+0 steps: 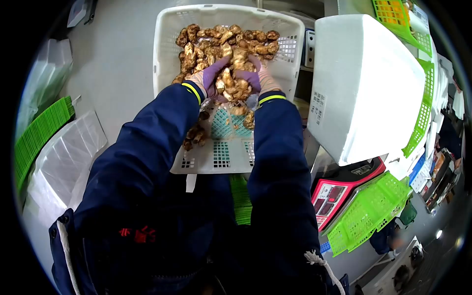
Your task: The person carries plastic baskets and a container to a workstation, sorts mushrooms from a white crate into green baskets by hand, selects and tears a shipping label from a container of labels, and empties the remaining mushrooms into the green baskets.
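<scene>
A white plastic basket (pixel 164 54) holds many brown and cream mushrooms (pixel 191 58), heaped mostly toward its far side. In purple-and-pink gloves, both hands reach into the heap. My left hand (pixel 210 77) curves around the left side of a cluster of mushrooms (pixel 229 83), and my right hand (pixel 255 76) curves around its right side. The cluster sits between the two palms. Nearer to me, a few smaller mushrooms (pixel 195 136) lie at the left of the basket floor, where blue-green mesh (pixel 226 125) shows.
To the right stand a white foam box (pixel 366 86), a red scale (pixel 330 194) and green baskets (pixel 368 211). Green crates (pixel 42 132) and plastic-wrapped bins (pixel 64 167) are at the left. A person (pixel 386 238) is far off at the lower right.
</scene>
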